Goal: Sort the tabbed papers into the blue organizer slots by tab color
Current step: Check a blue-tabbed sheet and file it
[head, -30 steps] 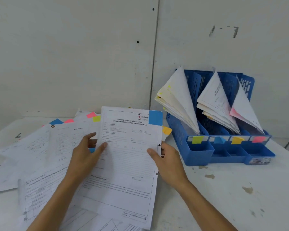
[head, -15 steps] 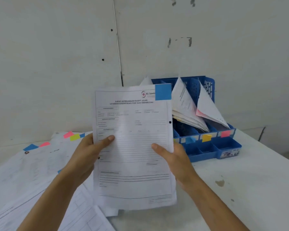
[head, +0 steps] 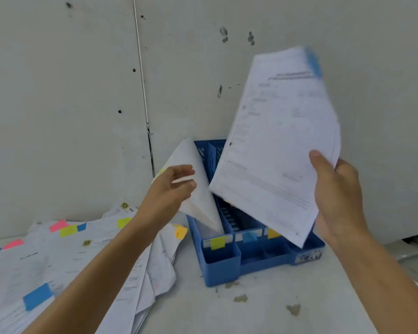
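My right hand (head: 336, 198) grips a white form with a blue tab (head: 278, 141) by its lower right edge, holding it tilted above the blue organizer (head: 227, 266). The blue tab (head: 313, 61) is at the sheet's top right corner, blurred. My left hand (head: 171, 189) touches the stack of papers (head: 198, 189) standing in the organizer's leftmost slot, fingers loosely bent against it. Slot labels show along the organizer's front: yellow (head: 217, 242), blue (head: 249, 236) and orange (head: 273, 233). The held sheet hides the right-hand slots.
A loose pile of tabbed papers (head: 70, 256) with pink, yellow, blue and orange tabs covers the table's left side. The organizer stands against a grey wall (head: 82, 92). The white tabletop (head: 263, 309) in front has chipped spots.
My left hand let go of the blue-tabbed form and moved to the papers in the left slot. My right hand carried the form up and to the right, over the organizer.
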